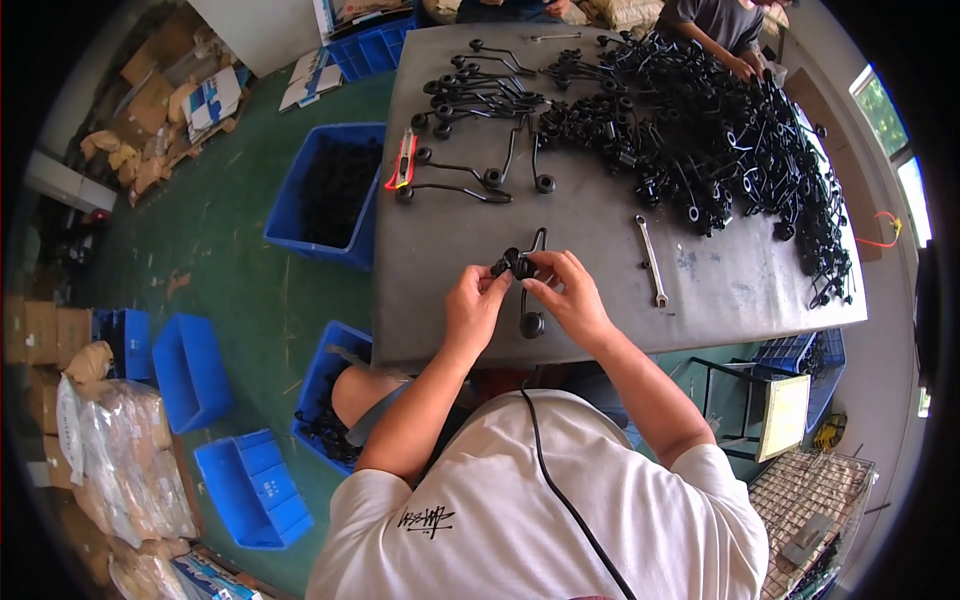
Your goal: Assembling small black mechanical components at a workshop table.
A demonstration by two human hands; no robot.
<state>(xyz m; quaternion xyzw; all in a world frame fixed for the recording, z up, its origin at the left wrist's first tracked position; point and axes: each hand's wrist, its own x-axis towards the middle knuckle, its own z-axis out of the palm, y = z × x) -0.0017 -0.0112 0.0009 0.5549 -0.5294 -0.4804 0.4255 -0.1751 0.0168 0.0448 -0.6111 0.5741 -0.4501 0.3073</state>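
Observation:
Near the front edge of the table, my left hand [474,308] pinches a small black fitting [503,264] between thumb and fingers. Facing it, my right hand [572,298] grips a black bent rod [539,240] by its dark round middle piece. The two black parts meet between my fingertips, which partly hide the joint. Below my fingers, a round black end piece [532,324] shows by my right hand. To the right of my hands a silver wrench [652,262] lies on the table, with a small dark nut beside it.
A large heap of black rod parts [690,140] covers the table's far right. Several bent rods [460,190] and a red utility knife [402,160] lie on the left. Blue crates [362,235] stand along the left side. Two other people are at the far edge.

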